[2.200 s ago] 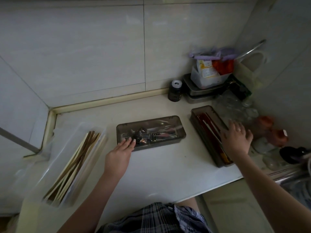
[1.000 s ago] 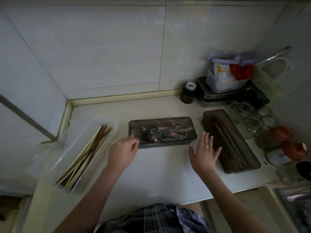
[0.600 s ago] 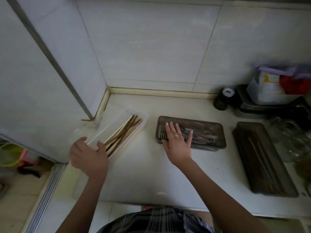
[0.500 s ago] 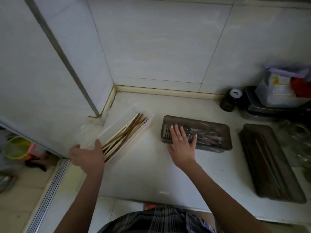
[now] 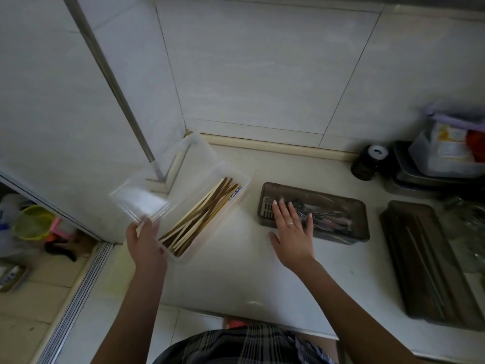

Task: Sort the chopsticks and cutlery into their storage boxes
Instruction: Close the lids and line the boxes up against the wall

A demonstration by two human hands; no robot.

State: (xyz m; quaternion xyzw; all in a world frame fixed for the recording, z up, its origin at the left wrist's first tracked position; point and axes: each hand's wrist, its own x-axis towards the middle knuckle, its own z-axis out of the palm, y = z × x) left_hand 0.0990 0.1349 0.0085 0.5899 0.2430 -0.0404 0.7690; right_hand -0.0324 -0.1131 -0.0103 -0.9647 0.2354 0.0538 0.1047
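Left hand (image 5: 147, 243) gripping the near end of a clear lid (image 5: 168, 179), raised beside the clear box (image 5: 210, 219) of chopsticks (image 5: 202, 214) on the counter (image 5: 236, 279). Right hand (image 5: 292, 227) flat, fingers straight, resting on the smoky cutlery box (image 5: 336, 206); dark long box (image 5: 430, 258) at right.

— What do you see at the back right of your counter (image 5: 236, 279)?
— A dark jar with a white cap (image 5: 368, 162) beside stacked metal trays (image 5: 409, 179), which carry a clear tub of packets (image 5: 451, 153).
— And lower left of you?
— A yellow-green basket (image 5: 32, 222) on the tiled floor (image 5: 31, 306).
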